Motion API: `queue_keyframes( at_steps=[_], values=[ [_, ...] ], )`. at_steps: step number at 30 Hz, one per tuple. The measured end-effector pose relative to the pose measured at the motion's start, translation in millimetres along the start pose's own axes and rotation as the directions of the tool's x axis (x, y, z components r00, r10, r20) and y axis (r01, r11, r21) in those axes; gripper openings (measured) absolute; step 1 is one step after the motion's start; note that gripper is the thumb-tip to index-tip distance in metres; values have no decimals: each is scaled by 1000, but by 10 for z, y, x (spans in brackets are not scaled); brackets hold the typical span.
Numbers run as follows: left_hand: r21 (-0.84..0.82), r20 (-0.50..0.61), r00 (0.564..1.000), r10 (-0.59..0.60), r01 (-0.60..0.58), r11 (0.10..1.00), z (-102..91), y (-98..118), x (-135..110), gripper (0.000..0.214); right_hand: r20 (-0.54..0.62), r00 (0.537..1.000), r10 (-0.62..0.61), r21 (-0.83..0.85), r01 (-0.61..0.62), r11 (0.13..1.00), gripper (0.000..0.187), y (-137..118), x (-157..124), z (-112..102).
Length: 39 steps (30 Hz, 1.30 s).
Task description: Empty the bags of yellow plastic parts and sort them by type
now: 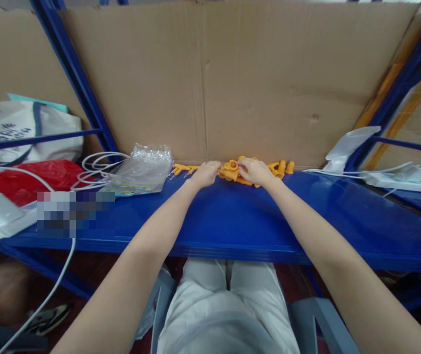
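A canvas bag (53,137) with dark trim and dark script lettering, too distorted to read, lies far to the left of a heap of orange parts (230,171), which sits on a blue table (232,216) against a cardboard panel (262,83). Below the bag, also far left of the heap, are another person's bare leg (2,285), a dark-and-white shoe (48,317), a red plastic bag (37,177) and a white power strip (15,223), whose right end meets a pixelated patch. Nearer the heap, still on its left, come a loop of white cable (92,169) and a clear plastic bag (146,169) with a multicolored lower edge, any print there illegible. Orange-handled pieces with spiral metal ends (179,169) lie between that bag and the heap. The person's left hand (206,174) is curled narrow at the heap's left end, fingertips against the orange; whether it grips a part cannot be told. The right hand (255,170), also narrowly curled, touches the heap's right portion with its fingertips, its exact grip hidden. Just right of the heap stand orange tubular pieces (289,167); well to its right are a white plastic piece (348,147) and a white strip (405,182) beneath clear wrapping.
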<state>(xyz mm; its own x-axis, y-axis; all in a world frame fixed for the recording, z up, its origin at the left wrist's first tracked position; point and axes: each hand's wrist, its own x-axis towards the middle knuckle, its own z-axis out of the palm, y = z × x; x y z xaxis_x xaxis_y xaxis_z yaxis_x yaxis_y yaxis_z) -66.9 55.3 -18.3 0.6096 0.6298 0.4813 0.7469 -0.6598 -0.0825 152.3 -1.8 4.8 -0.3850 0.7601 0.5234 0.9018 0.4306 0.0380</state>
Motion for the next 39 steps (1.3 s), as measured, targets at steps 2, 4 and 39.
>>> queue_keyframes(
  at_steps=[2,4,39],
  values=[
    [-6,-55,998,2,-3,1000,-31,45,1,18,17,1000,6,29,-7,1000,34,-11,-1,4],
    [-14,-104,994,13,-14,1000,-54,83,1,18,22,1000,20,62,-21,998,33,-2,-3,22],
    [75,-219,975,43,-27,997,-125,115,-21,26,71,974,214,791,-186,583,19,230,193,249]
  ],
)
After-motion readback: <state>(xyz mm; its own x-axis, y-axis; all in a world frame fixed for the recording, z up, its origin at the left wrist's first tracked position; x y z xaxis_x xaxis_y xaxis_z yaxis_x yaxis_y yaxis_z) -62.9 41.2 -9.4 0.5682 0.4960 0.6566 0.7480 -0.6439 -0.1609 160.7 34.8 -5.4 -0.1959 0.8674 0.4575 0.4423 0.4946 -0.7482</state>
